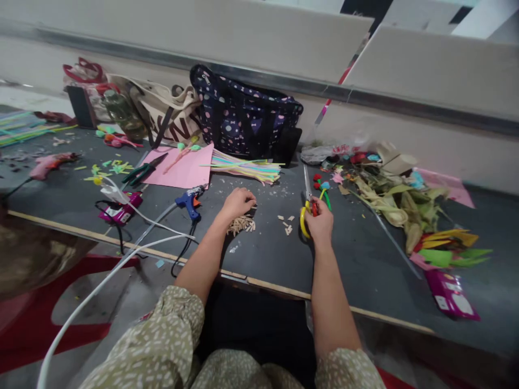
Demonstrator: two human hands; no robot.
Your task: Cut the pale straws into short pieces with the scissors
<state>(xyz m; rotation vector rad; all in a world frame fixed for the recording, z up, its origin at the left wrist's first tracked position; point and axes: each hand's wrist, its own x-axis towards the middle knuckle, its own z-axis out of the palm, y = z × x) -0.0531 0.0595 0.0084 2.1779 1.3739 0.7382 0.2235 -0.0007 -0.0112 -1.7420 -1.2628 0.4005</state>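
My left hand (239, 204) is over the dark table, its fingers curled together beside a heap of small light-brown strips (243, 224) that look like cut wood or card. Whatever its fingertips pinch is too small or hidden to make out. My right hand (320, 222) is closed on scissors with yellow and red handles (303, 220), whose blades point away from me toward the back of the table. Between the hands lie several loose light-brown pieces (287, 226). Just beyond the scissors are red and blue pompoms (317, 181) with a green stem.
A blue glue gun (188, 202) and white cable (154, 222) lie left. Behind are pliers (144, 169), pink paper (178, 178), pipe cleaners (247, 166) and a patterned bag (243, 116). Dried husks (401, 208) and a purple box (450, 294) lie right.
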